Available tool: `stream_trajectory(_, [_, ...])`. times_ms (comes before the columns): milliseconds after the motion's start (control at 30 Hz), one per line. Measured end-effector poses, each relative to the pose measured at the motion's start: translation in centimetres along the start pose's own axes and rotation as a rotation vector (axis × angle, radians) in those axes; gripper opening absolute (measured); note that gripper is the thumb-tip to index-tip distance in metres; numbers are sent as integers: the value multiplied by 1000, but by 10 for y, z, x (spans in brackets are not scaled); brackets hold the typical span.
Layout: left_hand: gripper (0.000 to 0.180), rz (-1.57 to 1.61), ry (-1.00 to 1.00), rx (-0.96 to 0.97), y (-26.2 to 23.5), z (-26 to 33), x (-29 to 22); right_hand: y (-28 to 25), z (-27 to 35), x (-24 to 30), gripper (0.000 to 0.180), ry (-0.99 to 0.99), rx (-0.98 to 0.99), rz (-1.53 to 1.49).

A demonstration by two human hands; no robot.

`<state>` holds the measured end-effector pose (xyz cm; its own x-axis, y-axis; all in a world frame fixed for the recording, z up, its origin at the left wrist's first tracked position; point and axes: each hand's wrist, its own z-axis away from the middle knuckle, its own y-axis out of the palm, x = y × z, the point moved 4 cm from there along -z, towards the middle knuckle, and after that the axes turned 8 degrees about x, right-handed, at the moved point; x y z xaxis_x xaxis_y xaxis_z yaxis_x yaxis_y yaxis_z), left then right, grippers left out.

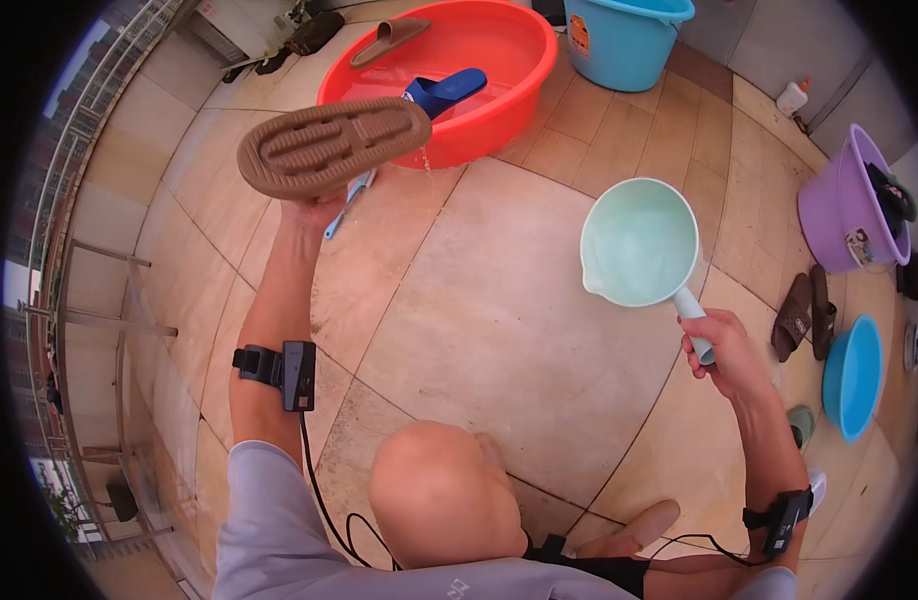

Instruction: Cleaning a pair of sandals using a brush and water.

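- A tiled floor (519,250) spreads outdoors, with a railing (77,140) along its left edge and a wall beyond its far right corner.
- The left hand (317,208) holds up a brown slipper (334,148), sole toward the camera; its fingers are mostly hidden, but it seems clamped on the slipper's underside. Drops fall from the slipper's right end near the red basin's front rim, so the tilt probably lets water run off.
- A light-blue stick (347,207) shows just beside that hand, partly covered.
- The red basin (524,95) stands toward the floor's far edge. A second slipper (391,42) lies at its far left rim, and a blue slipper (447,92) sits inside, perhaps kept there for the water.
- A blue bucket (627,45) stands to its right, near the far edge.
- The right hand (724,355) has its fingers closed around the handle of a pale green dipper (639,243), mouth upward, presumably to keep any contents from spilling.
- Dark slippers (794,318) and a purple bucket (841,215) stand toward the right edge.
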<state>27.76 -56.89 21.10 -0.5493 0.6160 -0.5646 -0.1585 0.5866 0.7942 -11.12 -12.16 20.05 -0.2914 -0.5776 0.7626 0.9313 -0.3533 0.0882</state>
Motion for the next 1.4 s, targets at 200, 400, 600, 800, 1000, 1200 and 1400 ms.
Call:
stream_trajectory(200, [54, -280, 228, -913, 25, -112, -8, -9, 3, -27, 16, 50, -43, -59])
stream_trajectory(400, [57, -905, -372, -770, 48, -82, 104, 8, -9, -40, 16, 50, 38, -99])
stream_trajectory(600, [48, -1485, -818, -191, 107, -105, 209, -20, -24, -88, 24, 62, 75, -305])
stream_trajectory(800, [43, -1846, -994, 328, 206, -150, 263, -38, -26, -135, 29, 54, 162, -401])
stream_trajectory(1000, [33, -1796, -753, 447, 262, -175, 366, -43, -49, -147, 45, 30, 170, -74])
stream_trajectory(1200, [31, -1873, -823, 853, 250, -131, 482, -94, -18, -126, 46, -136, 105, 902])
stream_trajectory(1400, [30, -1914, -780, 1156, 228, -42, 509, -231, 34, -135, 29, 35, -47, 1213])
